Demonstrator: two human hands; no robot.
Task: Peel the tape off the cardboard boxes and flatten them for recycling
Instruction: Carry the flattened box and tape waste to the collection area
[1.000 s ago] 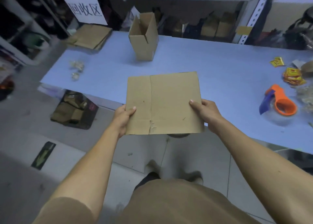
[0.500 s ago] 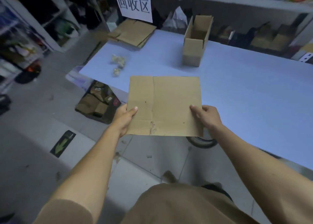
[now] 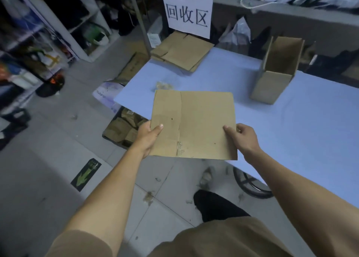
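Now, you had the flattened cardboard (image 3: 194, 124) up in front of you, over the near left corner of the table (image 3: 291, 132), level and flat to the camera. Your left hand (image 3: 149, 138) pinched its left edge, thumb laid on top and the fingers hidden beneath; your right hand (image 3: 245, 138) pinched the right edge the same way, thumb on the face of the sheet. Both grips were closed on the cardboard, just as they were half a second before.

What changed was the view. You had swung further left, so the stack of flat boxes (image 3: 182, 51) at the far left of the table sat nearly straight ahead of the sheet, under the white sign (image 3: 187, 12), where earlier it lay off to the upper left. The open upright box (image 3: 275, 72) had slid out to the right of the cardboard, well apart from it. The clump of peeled tape (image 3: 164, 86) on the table now showed just past the sheet's top left corner. The green arrow on the floor (image 3: 86, 174) stayed below your left forearm.
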